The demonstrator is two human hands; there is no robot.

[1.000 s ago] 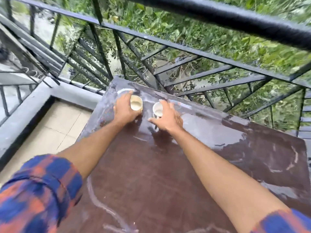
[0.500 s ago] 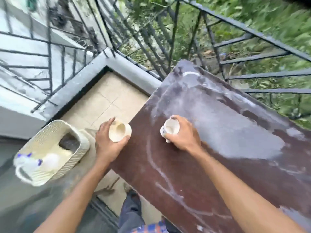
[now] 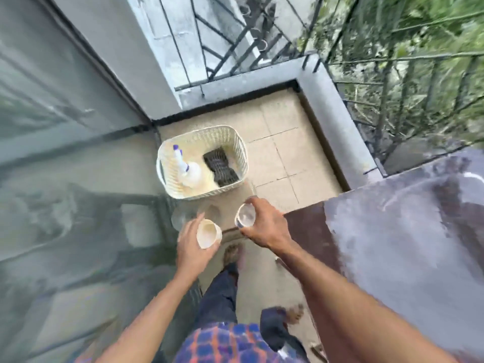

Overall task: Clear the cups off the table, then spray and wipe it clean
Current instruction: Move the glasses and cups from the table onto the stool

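Note:
My left hand (image 3: 192,246) holds a cream cup (image 3: 207,233), tilted, above the floor. A white cup (image 3: 245,215) is gripped in my right hand (image 3: 265,226), just off the left edge of the brown table (image 3: 408,231). Both hands hover near a white woven basket (image 3: 237,146) that stands on the floor ahead. In the basket lie a white spray bottle (image 3: 190,169) with a blue nozzle and a dark cloth (image 3: 221,166). The tabletop is smeared with pale streaks.
A glass wall (image 3: 65,179) runs along the left. A black metal railing (image 3: 392,82) on a grey ledge bounds the tiled balcony floor (image 3: 285,153), with greenery beyond. My legs and bare feet (image 3: 231,254) stand below the hands.
I have turned left, away from the table. Both hands carried their cups off the tabletop and now hold them over the floor near the basket.

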